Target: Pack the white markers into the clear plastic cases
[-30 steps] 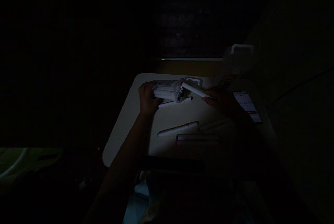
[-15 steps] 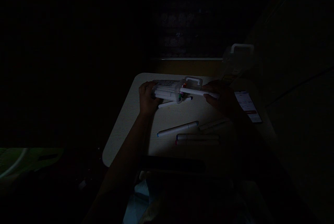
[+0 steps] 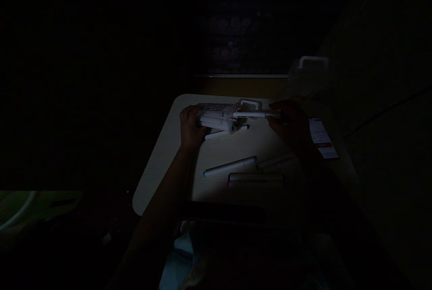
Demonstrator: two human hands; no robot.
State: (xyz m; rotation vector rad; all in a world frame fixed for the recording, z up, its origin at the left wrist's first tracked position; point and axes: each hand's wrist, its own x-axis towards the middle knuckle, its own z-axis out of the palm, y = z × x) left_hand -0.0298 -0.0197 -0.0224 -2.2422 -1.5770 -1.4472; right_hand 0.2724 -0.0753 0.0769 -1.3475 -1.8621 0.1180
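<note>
The scene is very dark. A clear plastic marker case (image 3: 219, 117) lies on its side on a pale table (image 3: 162, 164), with several white markers inside. My left hand (image 3: 189, 127) is closed around the case's left end. My right hand (image 3: 289, 124) pinches a white marker (image 3: 254, 114) that lies level, its tip at the case's open mouth. Another marker (image 3: 226, 133) lies on the table just below the case.
Loose markers lie nearer me: a blue-tipped one (image 3: 230, 166), a darker one (image 3: 255, 177) and a faint one (image 3: 274, 161). A lit phone (image 3: 321, 138) rests at the right. A clear container with a white handle (image 3: 309, 70) stands behind it.
My right hand has swung the marker from a slant to level and moved it up to the case's mouth. My left hand and the case have stayed put.
</note>
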